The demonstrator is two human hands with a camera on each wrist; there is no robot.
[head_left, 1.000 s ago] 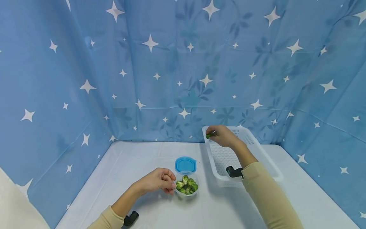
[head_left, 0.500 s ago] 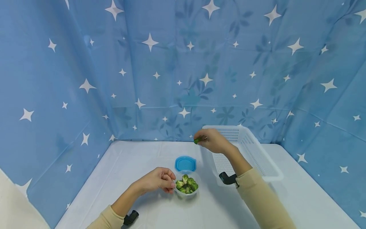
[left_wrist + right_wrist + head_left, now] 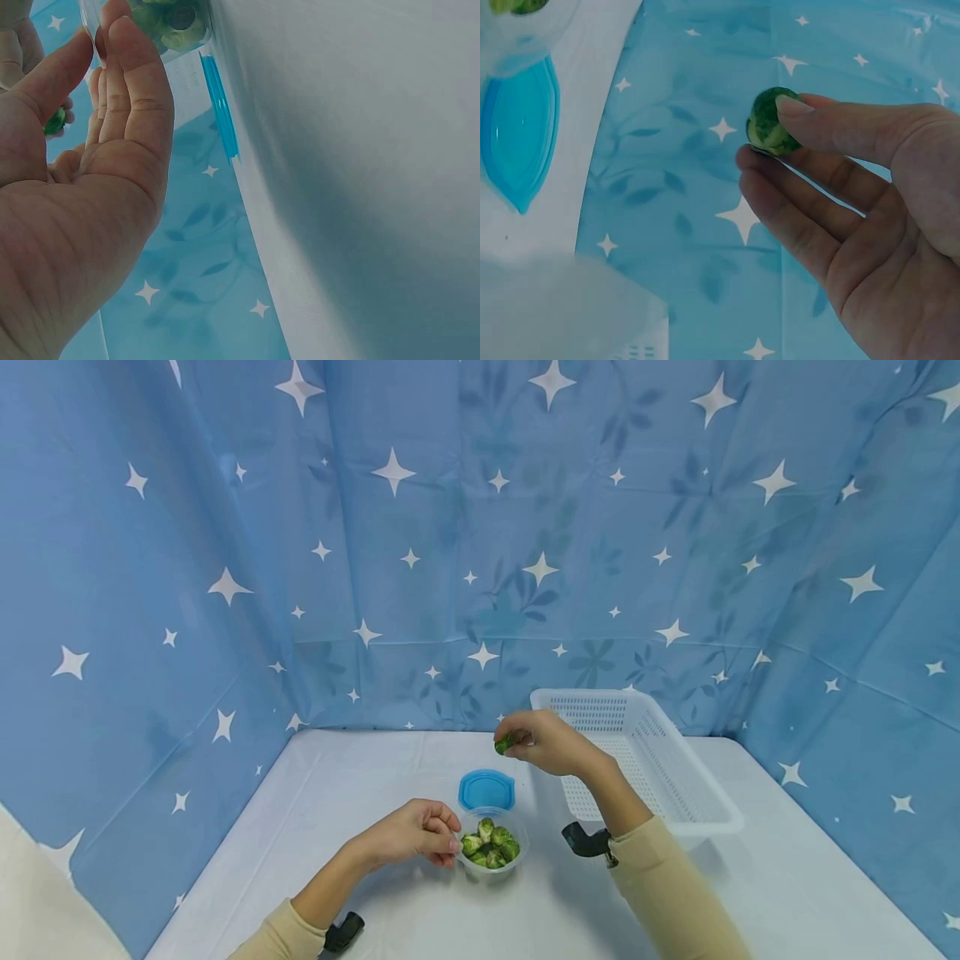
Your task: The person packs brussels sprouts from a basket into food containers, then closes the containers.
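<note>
My right hand (image 3: 546, 742) pinches a green Brussels sprout (image 3: 771, 124) between thumb and fingers, in the air left of the white basket's near side. A small clear plastic container (image 3: 489, 872) on the table holds several Brussels sprouts (image 3: 495, 839). My left hand (image 3: 412, 833) pinches the container's left rim between thumb and fingers; in the left wrist view the container wall (image 3: 90, 30) passes between thumb and fingertips. The blue lid (image 3: 487, 790) lies flat just behind the container.
A white perforated basket (image 3: 708, 781) stands on the right of the white-covered table (image 3: 390, 760), partly hidden by my right forearm. Blue curtains (image 3: 450, 527) with white stars hang behind the table and on both sides.
My right hand has moved left and toward me from over the basket, carrying the Brussels sprout past the basket's left edge. My left hand and the container have stayed in place.
</note>
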